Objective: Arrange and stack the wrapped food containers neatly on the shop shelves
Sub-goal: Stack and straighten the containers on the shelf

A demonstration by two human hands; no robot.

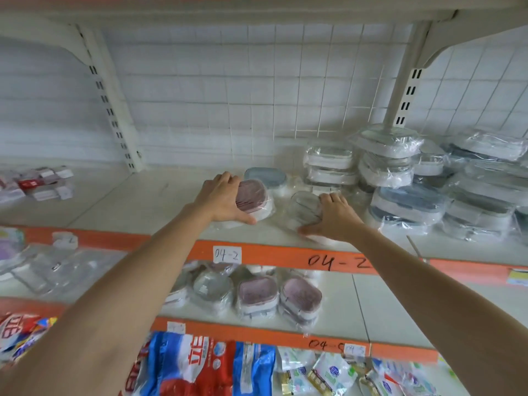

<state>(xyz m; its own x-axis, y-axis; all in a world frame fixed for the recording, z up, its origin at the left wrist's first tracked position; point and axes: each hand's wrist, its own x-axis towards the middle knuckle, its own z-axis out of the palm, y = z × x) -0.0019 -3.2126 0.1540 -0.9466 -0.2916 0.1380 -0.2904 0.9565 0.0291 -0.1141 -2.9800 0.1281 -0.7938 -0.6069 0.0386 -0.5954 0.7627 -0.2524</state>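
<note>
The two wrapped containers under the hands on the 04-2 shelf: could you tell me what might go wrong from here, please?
1. The clear container under the right hand sits close to the shelf's orange front edge; a slip on the glossy wrap could send it off.
2. The tall wrapped stacks to the right lean unevenly; a nudge may topple them.
3. The left hand grips the pink-lidded container from one side only, so it may skew against the blue-lidded container behind.

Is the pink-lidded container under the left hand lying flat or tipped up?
Tipped up. The pink-lidded container leans with its lid facing the camera, its lower edge on the shelf, while the left hand grips its side.
</note>
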